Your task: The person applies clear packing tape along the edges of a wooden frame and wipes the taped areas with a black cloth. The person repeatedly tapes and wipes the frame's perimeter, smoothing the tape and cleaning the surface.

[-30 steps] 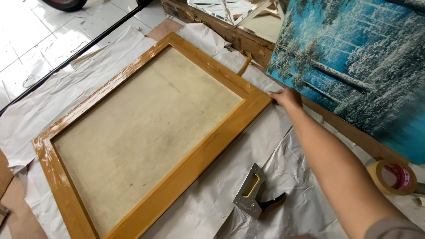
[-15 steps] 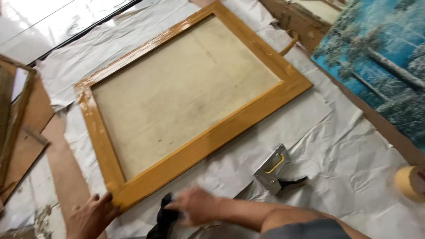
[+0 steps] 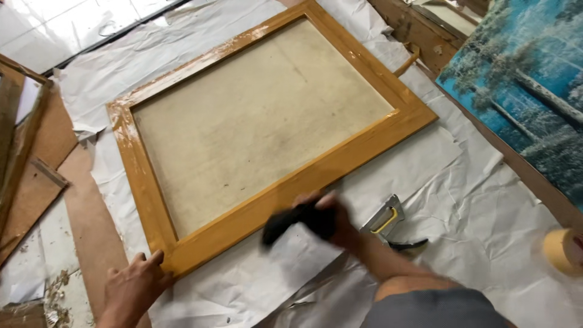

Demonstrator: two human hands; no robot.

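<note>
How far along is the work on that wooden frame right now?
Done: the wooden frame lies flat on the white paper sheet, its rails glossy, with pale streaks at the left corner. In hand: the right hand holds a black cloth against the near rail while the left hand steadies the near corner. Left: the staple gun and tape roll lie unused.

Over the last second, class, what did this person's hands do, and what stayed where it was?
The right hand left the frame's far corner, came to the near rail and now grips a black cloth, blurred with motion. The left hand came into view and rests at the near corner of the wooden frame. The frame, staple gun, tape roll and blue painting kept their places on the paper sheet.
</note>
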